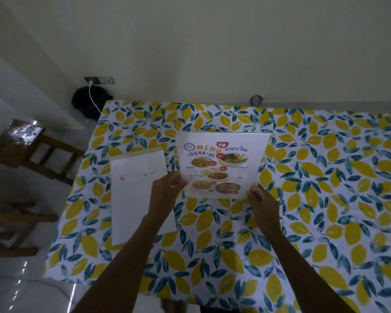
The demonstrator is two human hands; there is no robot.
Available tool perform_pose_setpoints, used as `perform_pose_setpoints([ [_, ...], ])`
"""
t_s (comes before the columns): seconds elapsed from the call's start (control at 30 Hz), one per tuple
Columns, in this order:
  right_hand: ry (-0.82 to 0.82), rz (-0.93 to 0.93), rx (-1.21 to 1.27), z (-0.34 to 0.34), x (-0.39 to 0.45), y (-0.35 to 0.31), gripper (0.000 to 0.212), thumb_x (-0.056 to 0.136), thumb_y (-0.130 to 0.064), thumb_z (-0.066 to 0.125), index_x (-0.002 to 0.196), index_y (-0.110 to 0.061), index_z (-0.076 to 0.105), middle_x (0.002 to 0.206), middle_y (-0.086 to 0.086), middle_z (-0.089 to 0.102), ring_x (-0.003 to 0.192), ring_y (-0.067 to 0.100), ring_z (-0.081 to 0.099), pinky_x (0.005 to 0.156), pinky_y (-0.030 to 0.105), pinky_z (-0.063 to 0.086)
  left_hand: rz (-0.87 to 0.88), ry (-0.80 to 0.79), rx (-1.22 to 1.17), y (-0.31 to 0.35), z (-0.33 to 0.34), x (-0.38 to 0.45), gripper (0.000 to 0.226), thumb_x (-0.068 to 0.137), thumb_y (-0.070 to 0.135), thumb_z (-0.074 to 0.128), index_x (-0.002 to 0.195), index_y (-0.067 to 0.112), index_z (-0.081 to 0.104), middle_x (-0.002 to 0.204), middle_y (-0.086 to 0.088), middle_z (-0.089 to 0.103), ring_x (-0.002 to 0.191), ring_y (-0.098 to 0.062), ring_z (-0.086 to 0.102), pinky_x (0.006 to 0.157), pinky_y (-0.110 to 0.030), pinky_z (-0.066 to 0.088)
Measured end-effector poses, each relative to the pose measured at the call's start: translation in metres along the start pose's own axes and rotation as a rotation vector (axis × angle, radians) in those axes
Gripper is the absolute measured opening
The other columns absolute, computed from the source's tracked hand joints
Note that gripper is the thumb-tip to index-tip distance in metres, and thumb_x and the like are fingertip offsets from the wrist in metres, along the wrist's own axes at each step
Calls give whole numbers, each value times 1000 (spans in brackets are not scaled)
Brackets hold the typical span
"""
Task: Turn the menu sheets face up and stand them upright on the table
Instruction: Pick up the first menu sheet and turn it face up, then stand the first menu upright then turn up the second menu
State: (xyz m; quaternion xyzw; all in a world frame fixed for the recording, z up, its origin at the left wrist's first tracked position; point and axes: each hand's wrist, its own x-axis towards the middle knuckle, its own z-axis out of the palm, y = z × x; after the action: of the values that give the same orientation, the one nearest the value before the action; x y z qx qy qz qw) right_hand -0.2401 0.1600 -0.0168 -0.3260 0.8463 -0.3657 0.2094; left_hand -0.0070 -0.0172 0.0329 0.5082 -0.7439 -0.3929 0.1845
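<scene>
While both forearms reach in from the near edge of the table [339,168], the person's left hand [165,190] pinches the lower left side of a printed menu sheet [221,168] and the right hand [261,199] pinches its lower right corner. Both grips are closed on the sheet, which faces the camera with its colour print showing, held over the middle of the lemon-patterned tablecloth [235,256]; whether its bottom edge touches the cloth or hangs just above it is hard to tell in the dim light.

Toward the left edge of the table lies a second menu sheet [136,195], flat and blank side up, just beside the left wrist and not yet turned. Near the far edge, by the wall, a small grey object [256,100] stands.

The chief risk, by this view, is that the thin sheet slumps or slides once the fingers let go, since nothing visible props it and the tablecloth looks smooth. A release by one hand before the other could tip it sideways onto the blank sheet, and the left forearm could nudge that sheet toward the table's left edge.
</scene>
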Motion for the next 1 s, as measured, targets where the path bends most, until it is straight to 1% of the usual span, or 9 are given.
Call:
perform_pose_setpoints([
  [0.07, 6, 10, 9, 2, 0, 2, 18, 95, -26, 59, 98, -12, 69, 86, -1, 62, 80, 14, 59, 70, 18, 41, -8, -2, -13, -1, 2, -1, 15, 85, 30, 74, 76, 32, 63, 84, 13, 74, 82, 8, 67, 76, -25, 56],
  [0.13, 9, 32, 9, 4, 0, 3, 20, 95, -26, 59, 102, -11, 70, 90, -1, 63, 84, 15, 59, 74, 26, 42, -3, 15, -9, 0, 4, -3, 22, 85, 28, 75, 73, 38, 60, 84, 13, 73, 82, 7, 68, 75, -24, 56],
  [0.27, 34, 51, 4, 4, -3, -2, 19, 95, -23, 60, 100, -8, 70, 88, -2, 61, 83, 13, 57, 75, 25, 39, -13, -4, 10, -1, 5, -7, 30, 86, 27, 74, 68, 39, 52, 78, 11, 69, 80, 0, 68, 71, -24, 51],
  [0.47, 41, 93, -16, 5, -10, -15, 21, 96, -25, 57, 102, -8, 68, 86, -1, 60, 81, 17, 57, 73, 27, 37, -30, -71, 110, -2, 10, -7, 23, 91, 29, 67, 83, 24, 47, 89, -6, 72, 81, -22, 65, 67, -30, 46],
  [0.53, 56, 148, -3, 7, -15, -21, 24, 96, -28, 58, 105, -8, 67, 93, 5, 65, 84, 19, 57, 74, 29, 38, -41, -88, 89, -7, 8, -10, 19, 90, 34, 67, 93, 20, 54, 95, -4, 71, 87, -23, 66, 73, -35, 52],
  [0.63, 83, 247, 38, 11, -28, -34, 26, 94, -27, 60, 112, -8, 63, 105, 11, 68, 90, 24, 60, 76, 31, 41, -62, -101, 99, -21, -2, -21, 32, 90, 39, 66, 112, 17, 59, 106, -4, 68, 96, -24, 64, 80, -36, 52],
  [0.73, 67, 285, -3, 28, -46, -46, 27, 93, -25, 59, 114, -9, 60, 109, 13, 69, 93, 30, 64, 74, 34, 46, -59, -91, 138, -46, -24, -36, 31, 90, 44, 66, 110, 22, 57, 103, 2, 66, 92, -19, 64, 78, -35, 53],
  [0.9, 7, 263, -41, 77, -80, -89, 27, 94, -28, 57, 97, -1, 60, 96, 20, 68, 83, 35, 62, 71, 44, 50, -88, -81, 179, -107, -75, -58, 32, 91, 42, 64, 113, 20, 57, 107, 1, 63, 96, -19, 64, 79, -35, 53],
  [1.0, -39, 269, -30, 113, -96, -119, 16, 94, -27, 58, 98, -11, 59, 100, 12, 68, 86, 27, 60, 71, 37, 44, -107, -84, 196, -143, -108, -64, 32, 92, 40, 63, 114, 18, 57, 107, -2, 61, 95, -23, 64, 79, -38, 54],
])
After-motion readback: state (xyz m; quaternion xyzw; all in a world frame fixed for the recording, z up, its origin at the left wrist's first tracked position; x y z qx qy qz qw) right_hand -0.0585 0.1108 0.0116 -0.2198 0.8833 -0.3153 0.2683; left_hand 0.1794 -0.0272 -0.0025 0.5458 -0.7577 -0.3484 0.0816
